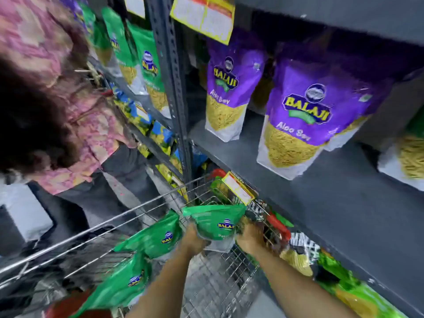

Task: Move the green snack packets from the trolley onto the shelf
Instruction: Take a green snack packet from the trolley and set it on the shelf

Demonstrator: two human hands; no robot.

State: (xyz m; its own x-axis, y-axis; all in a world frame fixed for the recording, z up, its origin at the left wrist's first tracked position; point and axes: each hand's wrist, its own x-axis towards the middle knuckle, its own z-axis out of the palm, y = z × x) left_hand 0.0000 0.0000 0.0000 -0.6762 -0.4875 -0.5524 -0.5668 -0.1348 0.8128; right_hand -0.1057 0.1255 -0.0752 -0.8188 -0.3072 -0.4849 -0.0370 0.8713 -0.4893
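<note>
A wire trolley (128,216) stands below me against the shelving. Inside it, a green snack packet (215,222) is held upright by both my hands: my left hand (193,241) grips its lower left side and my right hand (250,239) its right side. Two more green packets (156,239) (121,283) lie in the trolley to the left. The grey shelf (321,193) on the right carries purple packets (305,120), with bare space in front of them. Green packets (146,65) stand on the shelf bay to the upper left.
Another person in a pink patterned top (46,99) bends over the left bay, close beside the trolley. A dark metal upright (172,76) divides the two bays. Lower shelves hold blue-yellow packets (146,127) and green-yellow packets (344,283). A yellow price tag (238,188) sits on the shelf edge.
</note>
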